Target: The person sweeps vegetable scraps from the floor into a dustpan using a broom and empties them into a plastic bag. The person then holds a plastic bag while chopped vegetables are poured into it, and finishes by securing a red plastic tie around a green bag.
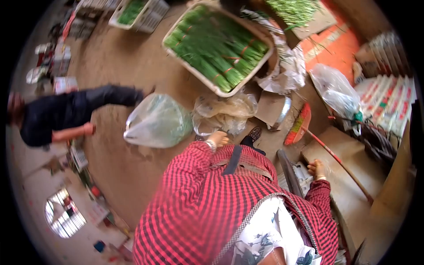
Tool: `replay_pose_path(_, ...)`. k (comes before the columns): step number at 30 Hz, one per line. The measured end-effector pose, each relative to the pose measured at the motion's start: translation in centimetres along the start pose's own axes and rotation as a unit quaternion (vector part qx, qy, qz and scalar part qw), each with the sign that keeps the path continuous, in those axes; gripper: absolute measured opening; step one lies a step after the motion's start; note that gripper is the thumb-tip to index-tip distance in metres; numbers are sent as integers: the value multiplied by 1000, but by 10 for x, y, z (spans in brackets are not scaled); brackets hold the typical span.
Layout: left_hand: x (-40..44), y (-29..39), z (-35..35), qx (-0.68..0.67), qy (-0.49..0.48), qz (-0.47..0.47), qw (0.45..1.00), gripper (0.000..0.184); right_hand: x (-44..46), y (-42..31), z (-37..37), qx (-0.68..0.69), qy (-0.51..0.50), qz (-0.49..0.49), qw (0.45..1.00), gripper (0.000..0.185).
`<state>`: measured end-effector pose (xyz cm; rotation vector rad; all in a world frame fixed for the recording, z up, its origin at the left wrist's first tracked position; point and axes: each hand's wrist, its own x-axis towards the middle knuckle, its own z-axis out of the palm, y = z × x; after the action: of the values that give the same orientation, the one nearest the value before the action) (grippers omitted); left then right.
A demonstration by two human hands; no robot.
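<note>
My left hand [218, 139] is in front of my checked garment, its fingers curled together; whether anything is in them is too small to tell. Just beyond it lies a crumpled clear plastic bag [225, 110]. A full, knotted translucent bag [160, 121] with pale green contents stands to the left. My right hand [316, 168] is held out at the right with bent fingers, above a brown board, near a broom [299, 123] with a red handle. What it holds, if anything, cannot be made out.
A large crate [216, 90] holds bundled green stalks. Another crate [152, 22] stands at the upper left. A person in dark clothes [57, 110] is at the left. A cardboard box [271, 108], a clear bag [338, 88] and stacked printed packages [386, 101] are on the right.
</note>
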<state>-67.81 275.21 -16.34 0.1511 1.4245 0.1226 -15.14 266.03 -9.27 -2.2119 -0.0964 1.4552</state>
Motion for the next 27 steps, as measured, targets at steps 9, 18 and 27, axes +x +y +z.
replay_pose_path(9,-55,-167,-206,-149,191,21,970,22,-65,41,183,-175,-141,-21,974,27)
replay_pose_path(18,-95,-194,-397,-293,512,383,711,25,-215,58,462,-399,-302,-291,815,29)
replay_pose_path(27,-176,-60,-442,271,531,396,698,77,-362,103,698,-543,-449,-390,592,79)
